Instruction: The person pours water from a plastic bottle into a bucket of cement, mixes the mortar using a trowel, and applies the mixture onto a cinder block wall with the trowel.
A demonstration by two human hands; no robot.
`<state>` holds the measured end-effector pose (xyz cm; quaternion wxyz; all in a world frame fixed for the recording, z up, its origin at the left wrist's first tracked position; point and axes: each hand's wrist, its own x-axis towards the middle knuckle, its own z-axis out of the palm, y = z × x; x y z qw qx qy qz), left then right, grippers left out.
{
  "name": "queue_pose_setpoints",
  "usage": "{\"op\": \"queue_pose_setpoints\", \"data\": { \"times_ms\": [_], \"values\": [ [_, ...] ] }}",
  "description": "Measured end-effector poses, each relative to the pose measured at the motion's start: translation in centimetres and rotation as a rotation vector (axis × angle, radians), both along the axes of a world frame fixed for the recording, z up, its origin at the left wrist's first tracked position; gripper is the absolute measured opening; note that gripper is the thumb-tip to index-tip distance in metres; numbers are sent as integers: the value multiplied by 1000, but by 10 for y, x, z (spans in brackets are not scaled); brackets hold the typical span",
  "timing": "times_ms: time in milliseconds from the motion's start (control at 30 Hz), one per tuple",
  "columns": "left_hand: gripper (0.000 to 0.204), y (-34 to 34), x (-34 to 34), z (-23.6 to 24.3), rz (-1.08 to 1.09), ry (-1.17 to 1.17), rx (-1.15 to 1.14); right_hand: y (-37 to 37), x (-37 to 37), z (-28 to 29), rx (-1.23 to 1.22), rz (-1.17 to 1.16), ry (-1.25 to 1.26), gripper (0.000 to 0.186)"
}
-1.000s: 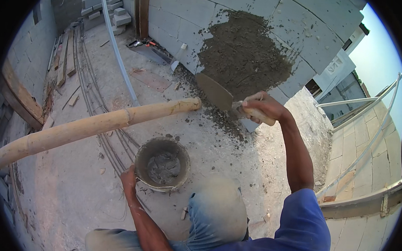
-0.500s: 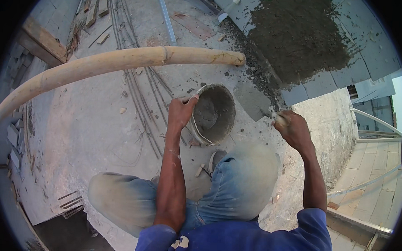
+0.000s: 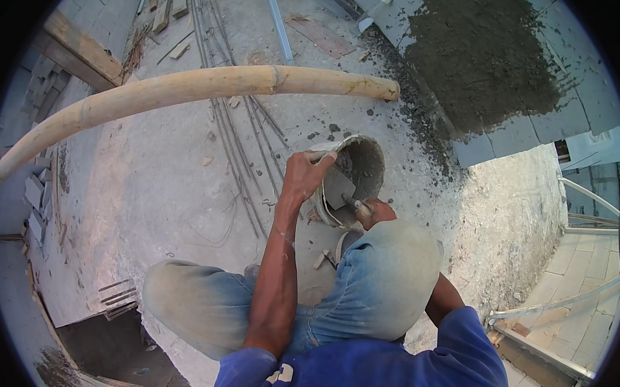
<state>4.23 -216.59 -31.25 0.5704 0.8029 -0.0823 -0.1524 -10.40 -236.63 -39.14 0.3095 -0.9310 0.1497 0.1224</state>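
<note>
A mortar-caked bucket [image 3: 375, 170] tilts on the concrete floor in front of my knees, its mouth turned to the right. My left hand [image 3: 307, 172] is closed on the bucket's left rim, thumb over the edge. Inside the mouth lies the grey blade of a trowel [image 3: 338, 188]. My right hand [image 3: 377, 212] is wrapped around the trowel's handle at the bucket's near right edge. My right forearm is partly hidden behind my raised knee. How much mortar the bucket holds is hard to see.
A thick bamboo pole [image 3: 239, 82] crosses beyond the bucket. Long steel rods [image 3: 226, 141] lie on the floor at left. Wet mortar [image 3: 478, 59] covers part of the block wall [image 3: 513, 137] at upper right. An opening in the floor [image 3: 120, 348] sits at lower left.
My right hand has brought the trowel from the right, near the wall base, into the bucket. The bucket is tilted more to the right, with my left hand still on its rim.
</note>
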Motion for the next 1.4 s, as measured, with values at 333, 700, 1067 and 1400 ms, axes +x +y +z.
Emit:
{"op": "queue_pose_setpoints", "data": {
  "times_ms": [333, 700, 1067, 1400],
  "values": [
    [51, 82, 37, -66, 372, 109, 55, -39, 52, 129, -225, 275, -204, 33],
    [51, 107, 37, -92, 494, 266, -56, -27, 82, 440, 278, 496, -555, 29],
    [47, 107, 29, -88, 381, 287, -22, -223, 32, 331, 65, -821, -1095, 40],
    [42, 19, 25, 6, 53, 152, 20, -76, -6, 155, -326, 20, -184, 31]
  ]
}}
